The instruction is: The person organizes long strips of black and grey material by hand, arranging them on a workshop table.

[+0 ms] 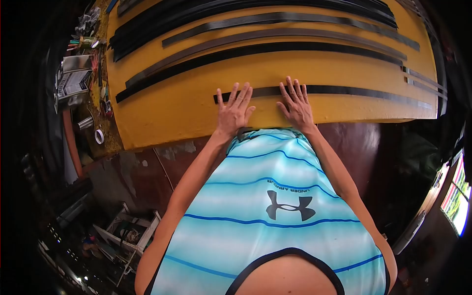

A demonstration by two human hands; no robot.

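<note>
Both hands lie flat, fingers spread, near the front edge of a yellow tabletop [162, 118]. Under the fingers of my left hand [233, 109] is a long, thin dark strip [354, 90], close to its left end. My right hand [296, 104] rests across the same strip a little farther along, its fingertips reaching past it. From there the strip runs on toward the table's right edge. Beyond the hands lie a longer black strip [260, 48], a grey-brown strip [275, 33] and a dark strip [290, 17], roughly parallel.
A bundle of black strips [206, 20] lies at the far side. Short strips [425, 81] sit at the right edge. On the cluttered left side are a box [74, 83], a metal cup [85, 123] and a white ring [99, 136]. Below stands a wooden frame [129, 228].
</note>
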